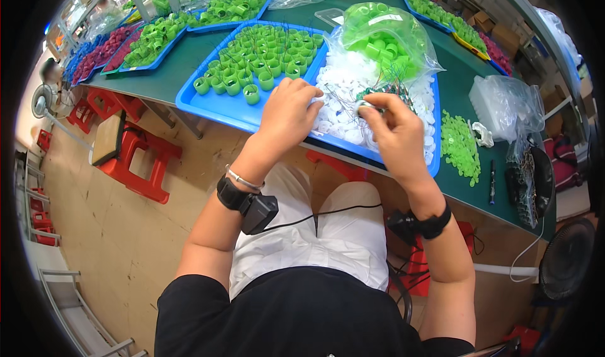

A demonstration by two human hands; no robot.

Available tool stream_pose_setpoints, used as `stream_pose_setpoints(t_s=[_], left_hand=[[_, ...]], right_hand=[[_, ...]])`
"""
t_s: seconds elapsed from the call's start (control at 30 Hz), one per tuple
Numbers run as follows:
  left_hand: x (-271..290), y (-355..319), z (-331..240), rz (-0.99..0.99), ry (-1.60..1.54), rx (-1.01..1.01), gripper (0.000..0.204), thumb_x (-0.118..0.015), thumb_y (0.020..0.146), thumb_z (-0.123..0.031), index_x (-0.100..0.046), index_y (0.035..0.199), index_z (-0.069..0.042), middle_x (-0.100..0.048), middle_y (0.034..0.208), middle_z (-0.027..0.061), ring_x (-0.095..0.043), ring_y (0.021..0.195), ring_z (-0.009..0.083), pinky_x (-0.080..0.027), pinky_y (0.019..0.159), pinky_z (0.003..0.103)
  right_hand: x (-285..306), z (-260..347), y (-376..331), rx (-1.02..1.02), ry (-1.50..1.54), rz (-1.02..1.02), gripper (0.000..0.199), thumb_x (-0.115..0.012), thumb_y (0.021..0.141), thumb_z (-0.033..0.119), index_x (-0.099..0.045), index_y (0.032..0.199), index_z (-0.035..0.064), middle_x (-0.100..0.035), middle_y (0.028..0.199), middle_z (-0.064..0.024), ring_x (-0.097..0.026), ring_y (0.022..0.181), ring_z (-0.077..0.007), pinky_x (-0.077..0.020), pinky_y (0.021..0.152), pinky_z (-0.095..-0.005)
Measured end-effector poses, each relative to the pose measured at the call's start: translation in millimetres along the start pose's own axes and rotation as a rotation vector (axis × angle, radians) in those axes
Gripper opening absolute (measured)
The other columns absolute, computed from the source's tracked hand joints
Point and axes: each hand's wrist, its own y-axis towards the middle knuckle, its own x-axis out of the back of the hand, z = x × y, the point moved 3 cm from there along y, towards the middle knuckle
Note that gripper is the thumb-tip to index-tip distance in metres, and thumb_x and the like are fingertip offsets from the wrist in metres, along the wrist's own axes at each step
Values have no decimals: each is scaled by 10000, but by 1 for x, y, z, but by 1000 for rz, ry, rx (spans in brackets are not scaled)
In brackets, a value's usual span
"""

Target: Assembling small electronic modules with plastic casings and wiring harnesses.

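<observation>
My right hand (401, 130) pinches a small white piece (363, 107) between thumb and fingertips, above a heap of white plastic discs (340, 125). Beside it lies a cluster of green circuit boards with thin dark wires (386, 91). My left hand (287, 112) is closed, thumb against fingers, at the heap's left edge. Something whitish shows at its fingertips, but I cannot make out what. To its left stand many green plastic cups (251, 93) with wires rising from them, in a blue tray (217, 112). The discs lie in a second blue tray (435, 158).
A clear bag of green cups (381, 35) rests on the discs' far side. Loose green discs (460, 144), a marker pen (493, 182) and a clear plastic bag (504, 105) lie to the right. More filled trays (154, 45) line the far left. A red stool (142, 161) stands below.
</observation>
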Motion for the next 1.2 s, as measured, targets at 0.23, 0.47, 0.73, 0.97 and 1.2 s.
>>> stream_pose_setpoints(t_s=[0.23, 0.47, 0.73, 0.97, 1.2], left_hand=[[-10, 8, 3, 178, 69, -50, 97, -688, 769, -122, -698, 843, -61, -632, 853, 77, -539, 866, 278, -449, 786, 370], [-12, 15, -7, 109, 3, 26, 47, -677, 798, -108, -688, 816, -66, -633, 840, 89, -553, 852, 282, -447, 765, 384], [-26, 60, -26, -20, -57, -169, 104, -653, 834, -110, -673, 903, -35, -644, 893, 130, -577, 846, 320, -462, 755, 402], [-99, 142, -7, 184, -16, -119, 334, -500, 766, 72, -614, 1078, 42, -604, 1097, 246, -589, 1025, 405, -476, 910, 432], [-132, 165, 1, 408, 205, -38, 170, -604, 710, -1, -674, 864, 18, -658, 1001, 216, -616, 993, 356, -497, 880, 412]], right_hand=[[40, -17, -30, -267, 497, 8, 205, -633, 917, 97, -630, 1095, -3, -625, 858, -13, -516, 649, -47, -417, 568, -198], [57, -33, -66, -393, 728, -26, 198, -575, 952, 98, -613, 1119, -2, -671, 974, -104, -585, 688, -82, -445, 586, -204], [66, -45, -90, -441, 812, -65, 200, -579, 949, 84, -615, 1125, -4, -574, 791, -22, -508, 615, -66, -426, 563, -217], [57, -44, -104, -467, 936, -60, 203, -555, 910, 28, -593, 1107, -3, -609, 878, -81, -534, 647, -121, -424, 571, -256], [75, -67, -134, -460, 1177, -56, 182, -574, 883, 65, -578, 1061, 25, -604, 812, -77, -508, 606, -142, -389, 538, -264]])
